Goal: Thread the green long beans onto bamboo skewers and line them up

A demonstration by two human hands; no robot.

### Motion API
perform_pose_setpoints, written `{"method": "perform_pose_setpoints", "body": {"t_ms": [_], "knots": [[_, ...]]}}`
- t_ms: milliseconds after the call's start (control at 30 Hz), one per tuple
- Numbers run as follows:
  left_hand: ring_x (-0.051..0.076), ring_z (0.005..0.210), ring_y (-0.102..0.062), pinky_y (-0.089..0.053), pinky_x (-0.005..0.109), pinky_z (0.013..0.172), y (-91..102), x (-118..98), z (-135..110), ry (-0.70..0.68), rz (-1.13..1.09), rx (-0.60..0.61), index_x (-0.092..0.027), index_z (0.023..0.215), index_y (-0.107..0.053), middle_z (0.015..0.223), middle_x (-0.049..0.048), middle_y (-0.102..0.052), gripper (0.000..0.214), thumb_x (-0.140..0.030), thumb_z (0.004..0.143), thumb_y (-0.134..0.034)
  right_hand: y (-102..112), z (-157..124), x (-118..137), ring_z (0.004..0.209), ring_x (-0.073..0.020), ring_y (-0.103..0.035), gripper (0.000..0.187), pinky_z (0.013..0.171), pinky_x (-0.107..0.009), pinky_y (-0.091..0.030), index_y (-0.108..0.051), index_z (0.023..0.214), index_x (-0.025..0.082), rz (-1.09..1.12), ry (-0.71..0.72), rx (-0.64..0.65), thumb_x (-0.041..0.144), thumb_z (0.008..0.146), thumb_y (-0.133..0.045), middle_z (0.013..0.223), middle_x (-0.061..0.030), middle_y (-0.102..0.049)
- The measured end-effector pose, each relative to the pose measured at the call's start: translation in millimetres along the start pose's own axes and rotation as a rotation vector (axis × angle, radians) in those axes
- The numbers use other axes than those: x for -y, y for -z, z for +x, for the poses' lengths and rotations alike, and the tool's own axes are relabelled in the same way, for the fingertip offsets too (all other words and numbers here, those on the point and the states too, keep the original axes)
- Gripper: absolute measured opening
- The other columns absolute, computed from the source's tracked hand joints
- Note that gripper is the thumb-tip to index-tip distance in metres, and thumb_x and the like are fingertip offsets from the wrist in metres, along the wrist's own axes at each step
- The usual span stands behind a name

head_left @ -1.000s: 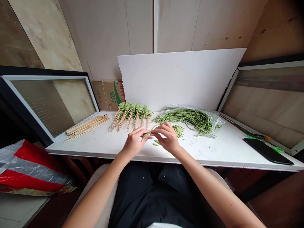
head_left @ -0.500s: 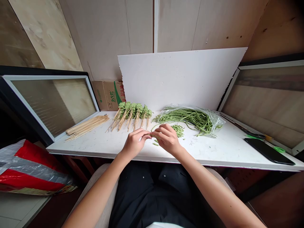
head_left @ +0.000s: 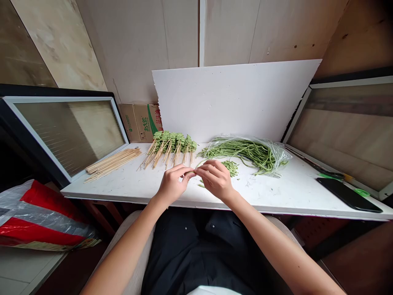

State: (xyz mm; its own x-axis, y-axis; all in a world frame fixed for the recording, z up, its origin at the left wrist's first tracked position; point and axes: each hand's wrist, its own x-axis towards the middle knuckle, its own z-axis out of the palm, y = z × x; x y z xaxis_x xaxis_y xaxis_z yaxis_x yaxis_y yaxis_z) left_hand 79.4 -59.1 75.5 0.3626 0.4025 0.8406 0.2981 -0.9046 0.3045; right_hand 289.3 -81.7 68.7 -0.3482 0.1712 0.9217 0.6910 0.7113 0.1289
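Observation:
My left hand [head_left: 174,182] and my right hand [head_left: 215,179] meet above the front part of the white table, fingertips pinched together. Between them they grip a green long bean [head_left: 188,173], mostly hidden by the fingers. Just behind my right hand lies a small pile of short bean pieces [head_left: 231,167]. A loose bean piece [head_left: 201,185] rests on the tabletop below the fingers. Beyond my left hand, several skewers threaded with bean pieces [head_left: 175,141] lie in a row, their bare sticks pointing toward me.
Whole long beans [head_left: 250,153] spill from a clear plastic bag [head_left: 281,155] at the back right. Bare bamboo skewers [head_left: 113,163] lie at the left of the white table [head_left: 264,200]. A black phone [head_left: 348,194] is near the right end. A white board [head_left: 236,100] stands behind.
The fingertips of both hands have come closer together, and less of the bean shows between them. The skewers and bean piles stay where they were.

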Motion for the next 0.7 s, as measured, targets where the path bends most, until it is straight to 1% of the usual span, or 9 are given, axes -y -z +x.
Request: {"method": "perform_pose_setpoints", "body": {"t_ms": [133,300,400,467,500,567,600,633,700], "knots": [[0.017,0.077,-0.069,-0.054,0.028,0.071,-1.4,-2.9,1.0,-0.011,-0.059,-0.004,-0.021,0.100,-0.082,0.087,0.0057,-0.075,0.012,-0.022,0.102,-0.070,-5.4,0.7,6.1,0.087,-0.0235,-0.069,0.026,0.078,-0.041,-0.061,-0.080,0.103,0.029,0.135,-0.108,-0.109,0.010,0.099,-0.063,0.085,-0.0047,-0.078],[0.016,0.070,-0.069,-0.055,0.028,0.067,-0.3,-4.7,1.6,0.020,-0.187,-0.013,-0.020,0.088,-0.081,0.081,0.0047,-0.075,0.018,-0.022,0.101,-0.069,-2.9,6.0,13.7,0.083,-0.0236,-0.068,0.025,0.075,-0.042,-0.060,-0.080,0.091,0.028,0.326,-0.254,-0.135,0.011,0.097,-0.063,0.080,-0.0046,-0.077],[0.017,0.070,-0.072,-0.059,0.030,0.071,1.4,-1.0,1.6,0.115,-0.283,-0.020,-0.019,0.087,-0.081,0.081,0.0056,-0.077,0.020,-0.028,0.101,-0.070,1.0,8.0,4.8,0.085,-0.0242,-0.068,0.020,0.080,-0.043,-0.059,-0.079,0.085,0.027,0.411,-0.367,-0.115,0.017,0.098,-0.068,0.079,-0.0043,-0.077],[0.019,0.073,-0.075,-0.060,0.032,0.073,1.8,4.8,1.6,0.239,-0.370,-0.034,-0.017,0.092,-0.081,0.080,0.0073,-0.079,0.023,-0.038,0.099,-0.073,1.3,4.7,-9.5,0.093,-0.0257,-0.068,0.012,0.087,-0.045,-0.058,-0.080,0.086,0.026,0.420,-0.430,-0.037,0.026,0.097,-0.075,0.082,-0.0051,-0.078],[0.021,0.074,-0.077,-0.061,0.033,0.073,1.6,8.5,1.6,0.319,-0.425,-0.036,-0.016,0.094,-0.081,0.081,0.0087,-0.080,0.028,-0.044,0.099,-0.074,0.2,0.9,-18.4,0.096,-0.0267,-0.068,0.010,0.089,-0.046,-0.057,-0.081,0.088,0.026,0.396,-0.461,0.012,0.029,0.096,-0.077,0.085,-0.0059,-0.079],[0.024,0.077,-0.081,-0.060,0.032,0.069,0.5,16.2,1.8,0.486,-0.541,-0.021,-0.014,0.101,-0.078,0.085,0.0123,-0.082,0.041,-0.055,0.097,-0.074,-4.2,-10.9,-37.6,0.098,-0.0284,-0.066,0.011,0.091,-0.047,-0.054,-0.083,0.090,0.025,0.259,-0.529,0.114,0.034,0.095,-0.079,0.091,-0.0076,-0.079],[0.026,0.079,-0.082,-0.059,0.032,0.067,-0.3,19.8,1.8,0.560,-0.591,-0.007,-0.013,0.104,-0.075,0.087,0.0140,-0.083,0.047,-0.060,0.096,-0.073,-7.1,-18.5,-47.0,0.097,-0.0294,-0.064,0.011,0.089,-0.047,-0.052,-0.084,0.089,0.024,0.167,-0.566,0.185,0.033,0.093,-0.080,0.090,-0.0082,-0.078],[0.027,0.081,-0.082,-0.059,0.031,0.066,-1.1,23.0,1.8,0.618,-0.633,0.008,-0.014,0.105,-0.072,0.090,0.0154,-0.083,0.051,-0.063,0.095,-0.073,-10.2,-26.8,-55.6,0.096,-0.0307,-0.063,0.010,0.087,-0.047,-0.051,-0.085,0.088,0.024,0.074,-0.621,0.262,0.032,0.092,-0.080,0.088,-0.0087,-0.077],[0.030,0.087,-0.083,-0.059,0.031,0.068,-2.5,28.2,1.5,0.689,-0.700,0.034,-0.015,0.106,-0.066,0.095,0.0170,-0.084,0.055,-0.067,0.091,-0.075,-15.8,-43.4,-69.6,0.098,-0.0344,-0.063,0.008,0.083,-0.046,-0.050,-0.086,0.086,0.024,-0.074,-0.729,0.447,0.029,0.090,-0.081,0.086,-0.0100,-0.077]]}}
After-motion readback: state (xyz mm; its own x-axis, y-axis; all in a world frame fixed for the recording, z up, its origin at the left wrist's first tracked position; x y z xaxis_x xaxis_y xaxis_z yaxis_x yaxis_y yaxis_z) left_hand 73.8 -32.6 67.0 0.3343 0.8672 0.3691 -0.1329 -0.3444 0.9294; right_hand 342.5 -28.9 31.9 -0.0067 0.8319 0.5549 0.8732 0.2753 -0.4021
